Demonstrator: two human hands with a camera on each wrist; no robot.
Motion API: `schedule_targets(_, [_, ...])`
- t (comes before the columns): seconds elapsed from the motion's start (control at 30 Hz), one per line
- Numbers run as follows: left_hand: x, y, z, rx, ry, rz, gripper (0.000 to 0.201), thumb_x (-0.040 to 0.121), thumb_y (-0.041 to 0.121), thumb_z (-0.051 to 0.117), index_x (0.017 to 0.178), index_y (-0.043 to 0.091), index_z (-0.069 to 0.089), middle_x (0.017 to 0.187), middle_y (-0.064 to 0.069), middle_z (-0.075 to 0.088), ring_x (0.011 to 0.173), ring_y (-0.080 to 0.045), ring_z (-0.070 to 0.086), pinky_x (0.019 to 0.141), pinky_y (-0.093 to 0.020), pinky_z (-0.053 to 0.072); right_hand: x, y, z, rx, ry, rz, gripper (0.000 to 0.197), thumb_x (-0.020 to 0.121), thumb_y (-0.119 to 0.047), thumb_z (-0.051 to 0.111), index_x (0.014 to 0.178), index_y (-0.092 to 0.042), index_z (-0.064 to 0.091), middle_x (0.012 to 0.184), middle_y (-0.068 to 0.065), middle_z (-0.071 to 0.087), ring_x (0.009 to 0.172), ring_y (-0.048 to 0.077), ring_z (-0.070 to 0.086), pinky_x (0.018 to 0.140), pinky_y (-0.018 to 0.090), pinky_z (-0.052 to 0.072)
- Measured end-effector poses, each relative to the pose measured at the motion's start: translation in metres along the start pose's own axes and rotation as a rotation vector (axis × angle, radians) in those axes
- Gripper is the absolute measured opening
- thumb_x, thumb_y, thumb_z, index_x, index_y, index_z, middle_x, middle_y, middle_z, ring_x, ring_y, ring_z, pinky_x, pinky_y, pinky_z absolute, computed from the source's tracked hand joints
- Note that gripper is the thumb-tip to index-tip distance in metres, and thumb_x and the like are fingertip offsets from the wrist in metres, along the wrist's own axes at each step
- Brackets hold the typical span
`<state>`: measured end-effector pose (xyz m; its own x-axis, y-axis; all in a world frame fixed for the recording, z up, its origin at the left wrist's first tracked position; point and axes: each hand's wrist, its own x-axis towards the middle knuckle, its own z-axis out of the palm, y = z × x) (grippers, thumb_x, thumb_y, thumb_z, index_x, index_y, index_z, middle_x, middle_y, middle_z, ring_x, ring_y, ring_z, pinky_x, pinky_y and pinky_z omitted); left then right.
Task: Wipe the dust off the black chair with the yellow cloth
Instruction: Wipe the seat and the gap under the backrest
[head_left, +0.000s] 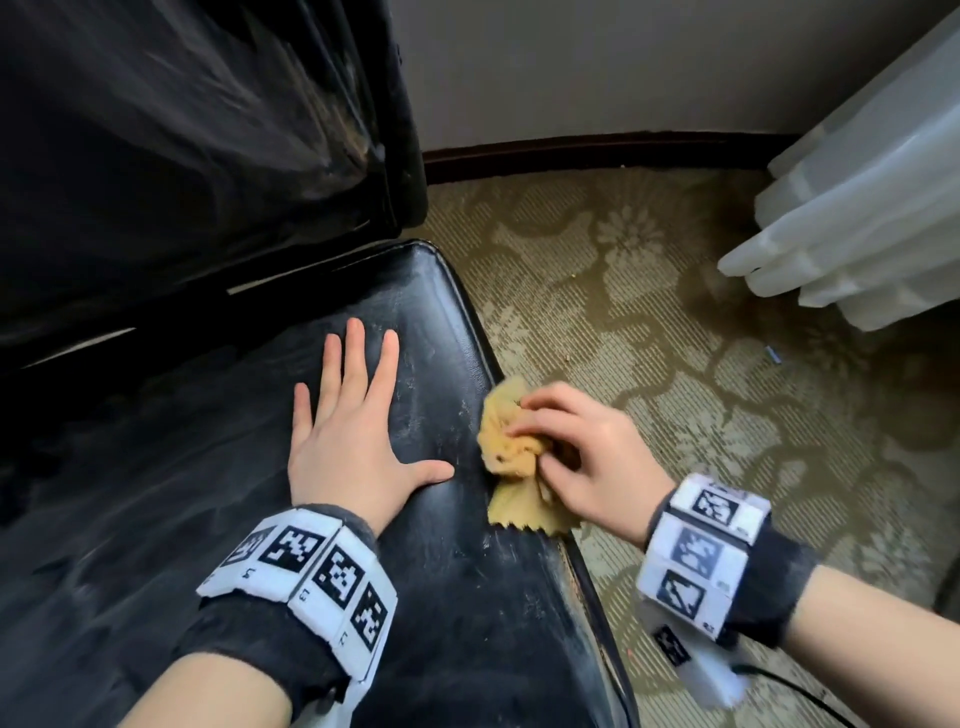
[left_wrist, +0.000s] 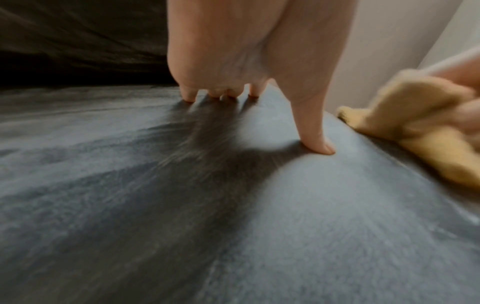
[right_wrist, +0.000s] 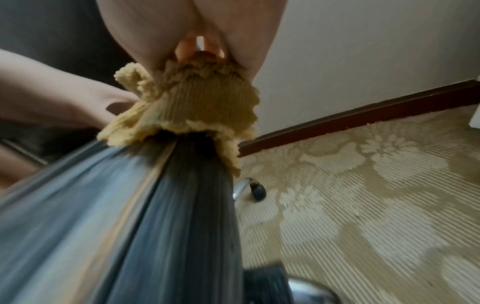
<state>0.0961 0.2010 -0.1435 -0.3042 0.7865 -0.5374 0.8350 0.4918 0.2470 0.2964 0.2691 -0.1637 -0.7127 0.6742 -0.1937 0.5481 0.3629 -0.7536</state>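
The black chair's seat (head_left: 431, 338) fills the lower left of the head view, with its backrest (head_left: 182, 130) behind. Dust streaks show on the leather. My left hand (head_left: 353, 415) lies flat on the seat, fingers straight and spread; in the left wrist view the fingertips (left_wrist: 324, 148) press the seat (left_wrist: 233, 226). My right hand (head_left: 566, 447) grips the bunched yellow cloth (head_left: 509, 447) against the seat's right edge. The right wrist view shows the cloth (right_wrist: 197, 107) wrapped over that edge (right_wrist: 168, 205), and it also appears at the right of the left wrist view, yellow cloth (left_wrist: 415, 127).
Patterned beige carpet (head_left: 701, 389) lies right of the chair, with a dark skirting board (head_left: 597, 150) along the wall. A white curtain (head_left: 857, 208) hangs at the far right. A chair castor (right_wrist: 258, 191) and chrome leg sit under the seat edge.
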Motion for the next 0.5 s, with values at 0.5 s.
schedule_targets(0.5, [0.001,-0.003,0.004,-0.008,0.02,0.024,0.123,0.063,0.062,0.069,0.138,0.035,-0.025,0.14,0.013,-0.039,0.138,-0.008,-0.027,0.115,-0.039,-0.005,0.021,-0.003,-0.002,-0.065,0.041,-0.008,0.029,0.073,-0.001,0.062,0.1,-0.01,0.068,0.107,0.006,0.062,0.098,0.009,0.055,0.091,0.001,0.031])
